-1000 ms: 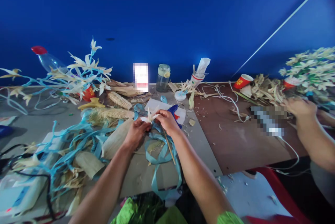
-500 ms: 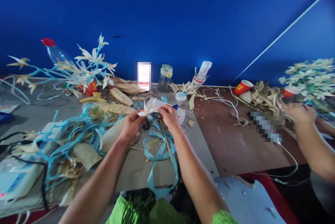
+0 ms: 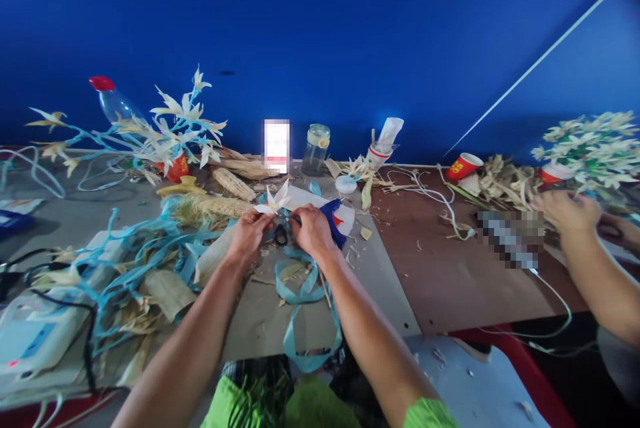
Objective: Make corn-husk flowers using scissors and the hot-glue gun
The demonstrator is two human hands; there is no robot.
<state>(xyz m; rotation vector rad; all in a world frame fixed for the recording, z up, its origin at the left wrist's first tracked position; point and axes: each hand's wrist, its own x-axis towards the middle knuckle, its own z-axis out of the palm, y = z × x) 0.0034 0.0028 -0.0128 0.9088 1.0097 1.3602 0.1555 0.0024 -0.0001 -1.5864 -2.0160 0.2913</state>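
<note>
The left hand (image 3: 246, 236) pinched the base of a pale flower (image 3: 277, 197), its petals spread above the fingertips. The right hand (image 3: 313, 229) was closed in just beside it, near the flower's blue lower end; whether those fingers gripped anything could not be told. The hands were slightly apart, over the surface (image 3: 373, 298).

The petals looked thin and dry, so too hard a pinch or a sideways tug might have split one or pulled it loose. Black loops (image 3: 281, 236), perhaps scissor handles, lay between the hands, where a fingertip or the flower's end could catch. Blue ribbon (image 3: 310, 364) hung over the front edge between the forearms; an arm drawn back might have dragged it along, together with the stick (image 3: 327, 292) by the right wrist.
</note>
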